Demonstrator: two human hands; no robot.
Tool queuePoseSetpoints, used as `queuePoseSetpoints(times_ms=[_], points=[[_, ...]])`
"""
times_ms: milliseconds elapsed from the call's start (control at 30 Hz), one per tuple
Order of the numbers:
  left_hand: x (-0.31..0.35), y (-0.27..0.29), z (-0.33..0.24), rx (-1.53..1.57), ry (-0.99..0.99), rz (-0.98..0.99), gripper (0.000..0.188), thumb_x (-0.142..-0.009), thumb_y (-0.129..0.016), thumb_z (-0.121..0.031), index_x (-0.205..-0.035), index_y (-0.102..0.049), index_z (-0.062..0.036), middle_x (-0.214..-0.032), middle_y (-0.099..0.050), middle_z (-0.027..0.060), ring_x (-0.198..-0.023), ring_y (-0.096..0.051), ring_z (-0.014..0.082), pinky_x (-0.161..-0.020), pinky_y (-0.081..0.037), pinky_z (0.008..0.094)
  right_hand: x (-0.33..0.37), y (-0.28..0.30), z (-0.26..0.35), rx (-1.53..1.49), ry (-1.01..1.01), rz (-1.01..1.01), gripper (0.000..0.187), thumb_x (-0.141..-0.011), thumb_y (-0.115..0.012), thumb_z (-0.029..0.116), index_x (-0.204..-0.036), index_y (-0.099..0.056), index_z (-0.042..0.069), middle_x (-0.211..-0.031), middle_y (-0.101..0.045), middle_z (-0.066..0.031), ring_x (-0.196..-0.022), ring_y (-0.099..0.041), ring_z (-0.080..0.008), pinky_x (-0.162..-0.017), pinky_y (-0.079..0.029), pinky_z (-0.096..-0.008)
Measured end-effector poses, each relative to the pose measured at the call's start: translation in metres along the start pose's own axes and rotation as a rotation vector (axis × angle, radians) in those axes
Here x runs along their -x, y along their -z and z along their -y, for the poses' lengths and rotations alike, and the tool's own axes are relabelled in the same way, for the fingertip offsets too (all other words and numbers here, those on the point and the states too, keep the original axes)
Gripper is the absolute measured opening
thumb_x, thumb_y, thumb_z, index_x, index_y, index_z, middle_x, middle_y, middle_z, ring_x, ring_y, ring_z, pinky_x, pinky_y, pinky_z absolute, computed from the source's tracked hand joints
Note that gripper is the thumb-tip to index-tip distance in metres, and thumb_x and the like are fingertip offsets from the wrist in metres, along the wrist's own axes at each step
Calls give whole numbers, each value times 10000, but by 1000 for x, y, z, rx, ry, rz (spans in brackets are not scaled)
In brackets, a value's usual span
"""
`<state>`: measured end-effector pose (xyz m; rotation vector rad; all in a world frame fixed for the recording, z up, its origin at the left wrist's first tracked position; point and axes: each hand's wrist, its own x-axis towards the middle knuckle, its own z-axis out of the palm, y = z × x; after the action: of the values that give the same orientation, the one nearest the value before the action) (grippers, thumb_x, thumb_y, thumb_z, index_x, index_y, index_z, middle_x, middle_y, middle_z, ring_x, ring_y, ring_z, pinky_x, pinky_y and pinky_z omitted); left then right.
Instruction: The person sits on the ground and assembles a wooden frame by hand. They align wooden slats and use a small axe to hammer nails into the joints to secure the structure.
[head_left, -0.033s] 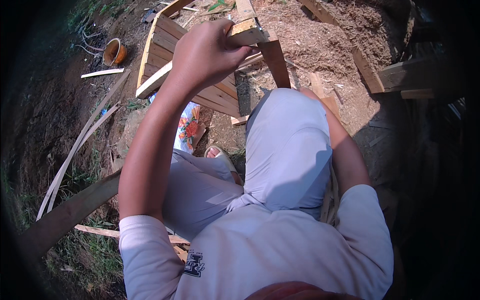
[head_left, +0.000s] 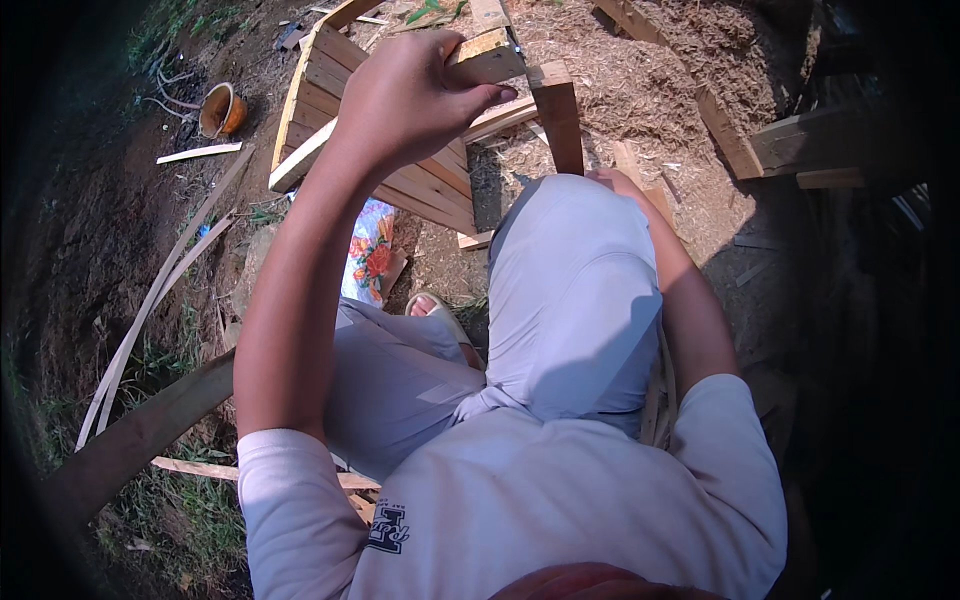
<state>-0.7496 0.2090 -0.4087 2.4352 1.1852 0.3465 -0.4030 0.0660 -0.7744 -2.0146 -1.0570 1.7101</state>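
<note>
My left hand (head_left: 400,105) is wrapped round the end of a wooden bar (head_left: 487,60), with the thumb stretched out beneath it. The bar appears to belong to a slatted wooden frame (head_left: 425,190) of pale planks, standing before me. Just right of the bar's end, a short wooden board (head_left: 560,125) stands nearly upright. My raised knee hides its lower end. Behind that knee, only the back part of my right hand (head_left: 618,183) shows, close to the board. Its fingers are hidden, so whether it holds the board cannot be made out.
An orange bucket (head_left: 223,110) lies tipped at the upper left. Long thin wood strips (head_left: 165,270) and a dark plank (head_left: 140,430) lie at the left. A flowered sack (head_left: 370,255) sits by my foot. Wood shavings (head_left: 650,95) cover the ground ahead, beside heavier beams (head_left: 730,135).
The upright board has shifted slightly right and away from the bar's end, leaving a narrow gap. My left hand and the bar have moved a little left and up.
</note>
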Motion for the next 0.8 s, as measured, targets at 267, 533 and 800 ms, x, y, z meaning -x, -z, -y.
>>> queuePoseSetpoints(times_ms=[267,533,800], points=[[-54,-19,-38,29,-85,152,419,-852,-871,-340,-1010,-716,15,-846,-719,158,-787,-707,271,-717,-523,414,173,29,193,-358,533,-37,639,-976,-698,246,-1543,-517,14,-1422,-649,-115,-1378,-556,-215,-1141,-434,-361],[-51,-16,-32,207,-162,281,517,-840,-896,-347,-1174,-708,1,-999,-769,171,-903,-742,292,-819,-551,395,196,22,255,-280,625,21,554,-916,-848,191,-1393,-640,-1,-1216,-753,-84,-1135,-693,-145,-989,-531,-308],[-41,-25,-58,15,-229,149,484,-916,-820,-433,-1042,-660,6,-859,-703,216,-815,-698,402,-715,-504,476,179,15,240,-369,652,-44,317,-940,-765,60,-1249,-724,0,-1130,-789,-66,-1037,-717,-109,-939,-555,-289]])
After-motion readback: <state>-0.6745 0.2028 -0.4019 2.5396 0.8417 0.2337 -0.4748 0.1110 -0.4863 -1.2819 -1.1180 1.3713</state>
